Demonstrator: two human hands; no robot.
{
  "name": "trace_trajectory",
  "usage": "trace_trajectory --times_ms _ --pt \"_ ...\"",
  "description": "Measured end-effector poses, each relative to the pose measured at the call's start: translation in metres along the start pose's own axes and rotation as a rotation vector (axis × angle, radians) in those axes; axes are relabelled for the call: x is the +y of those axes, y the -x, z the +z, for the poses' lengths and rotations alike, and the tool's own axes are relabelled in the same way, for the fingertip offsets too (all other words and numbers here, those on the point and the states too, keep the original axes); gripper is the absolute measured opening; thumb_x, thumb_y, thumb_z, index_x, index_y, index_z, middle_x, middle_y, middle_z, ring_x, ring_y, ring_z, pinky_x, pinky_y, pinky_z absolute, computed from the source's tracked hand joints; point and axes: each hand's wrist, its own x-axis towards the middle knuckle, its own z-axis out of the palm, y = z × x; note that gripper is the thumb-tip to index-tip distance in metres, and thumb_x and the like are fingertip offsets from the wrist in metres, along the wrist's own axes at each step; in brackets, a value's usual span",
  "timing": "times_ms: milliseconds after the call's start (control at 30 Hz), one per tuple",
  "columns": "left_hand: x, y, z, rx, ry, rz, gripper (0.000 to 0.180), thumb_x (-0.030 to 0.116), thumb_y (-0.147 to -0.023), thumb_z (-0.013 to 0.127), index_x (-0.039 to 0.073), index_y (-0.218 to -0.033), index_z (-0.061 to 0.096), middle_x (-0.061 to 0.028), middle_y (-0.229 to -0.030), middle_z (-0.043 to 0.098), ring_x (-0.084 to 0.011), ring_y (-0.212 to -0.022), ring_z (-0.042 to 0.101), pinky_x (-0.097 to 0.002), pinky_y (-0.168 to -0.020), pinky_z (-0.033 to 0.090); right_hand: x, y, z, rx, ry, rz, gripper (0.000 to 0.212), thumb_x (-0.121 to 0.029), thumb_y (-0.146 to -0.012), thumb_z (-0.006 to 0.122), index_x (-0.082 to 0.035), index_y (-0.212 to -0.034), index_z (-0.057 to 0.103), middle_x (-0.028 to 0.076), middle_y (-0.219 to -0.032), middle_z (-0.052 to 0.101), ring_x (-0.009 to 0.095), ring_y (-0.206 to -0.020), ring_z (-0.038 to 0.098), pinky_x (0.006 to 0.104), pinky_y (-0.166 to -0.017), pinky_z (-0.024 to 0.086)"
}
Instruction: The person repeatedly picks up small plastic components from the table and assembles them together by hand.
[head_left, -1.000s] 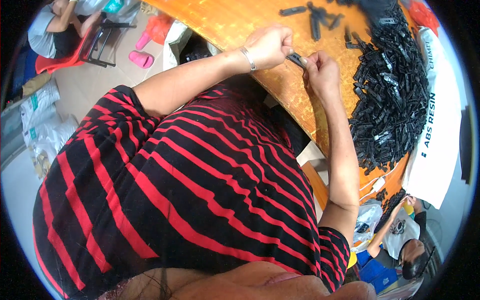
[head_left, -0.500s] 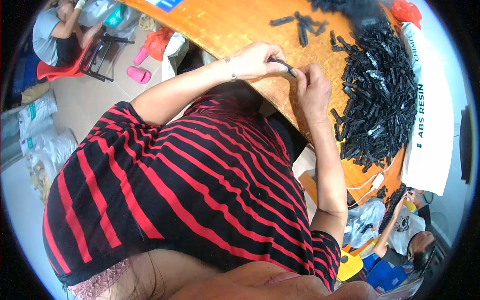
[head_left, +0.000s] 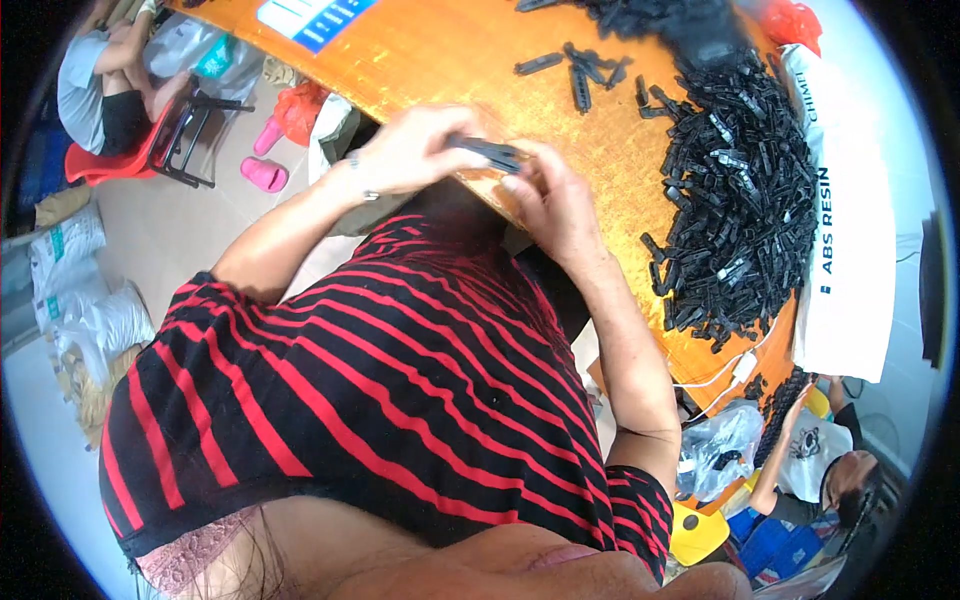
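Observation:
A narrow black plastic clip [head_left: 487, 152] is held between my two hands, just over the table's near edge. The fingers of my left hand [head_left: 420, 148] are closed round its left end. At the other end, my right hand [head_left: 562, 208] pinches it between thumb and fingers. Motion blurs the clip, so its fine shape is hard to make out. A big heap of similar black clips [head_left: 735, 210] lies to the right of my hands. Several loose clips [head_left: 582, 75] lie on the table beyond them.
The orange wooden table [head_left: 440, 60] carries a blue and white sheet [head_left: 315, 18] at the far left. A white printed sack [head_left: 845, 240] stands along the heap's right side. A white cable [head_left: 742, 368] crosses the table's right end. Other people sit at far left and lower right.
Both hands have moved left and slightly toward me with the clip, which now shows more of its length between them. The whole view has shifted a little.

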Motion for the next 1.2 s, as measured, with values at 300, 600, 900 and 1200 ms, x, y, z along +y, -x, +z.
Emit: trace_trajectory --times_ms 300,600,900,1200 --pt "-0.032 0.024 -0.083 -0.027 -0.149 -0.227 0.032 0.022 -0.088 0.080 0.001 -0.108 0.067 -0.0055 -0.100 0.069 -0.0173 -0.095 0.065 -0.0333 -0.085 0.051 0.080 -0.059 -0.102 0.427 0.724 -0.056 0.018 -0.013 -0.091 0.069 -0.010 -0.108 0.072 0.016 -0.109 0.067 0.037 -0.091 0.071 0.0464 -0.080 0.058" --pt "-0.045 -0.108 0.015 0.306 -0.429 0.005 0.030 0.030 -0.091 0.074 0.006 -0.109 0.069 -0.0128 -0.102 0.070 -0.0321 -0.099 0.069 -0.0423 -0.085 0.055 0.101 -0.086 -0.122 0.281 0.972 0.087 0.017 -0.009 -0.092 0.062 -0.004 -0.106 0.070 0.020 -0.109 0.062 0.042 -0.086 0.071 0.0489 -0.077 0.057" --pt "-0.046 -0.147 0.038 0.340 -0.560 -0.028 0.028 0.030 -0.087 0.077 0.009 -0.104 0.070 -0.0114 -0.099 0.068 -0.0332 -0.099 0.067 -0.0451 -0.085 0.054 0.043 -0.047 -0.044 0.205 0.608 -0.007 0.028 -0.018 -0.080 0.083 -0.005 -0.095 0.064 0.016 -0.098 0.065 0.038 -0.087 0.069 0.0484 -0.075 0.054" --pt "-0.030 -0.128 0.011 0.216 -0.385 -0.087 0.024 0.030 -0.090 0.075 0.007 -0.098 0.070 -0.0139 -0.094 0.069 -0.0331 -0.088 0.068 -0.0438 -0.079 0.054 0.033 -0.050 -0.044 0.147 0.450 0.080 0.036 -0.026 -0.081 0.085 -0.007 -0.104 0.066 0.017 -0.100 0.068 0.035 -0.091 0.069 0.0457 -0.078 0.055"
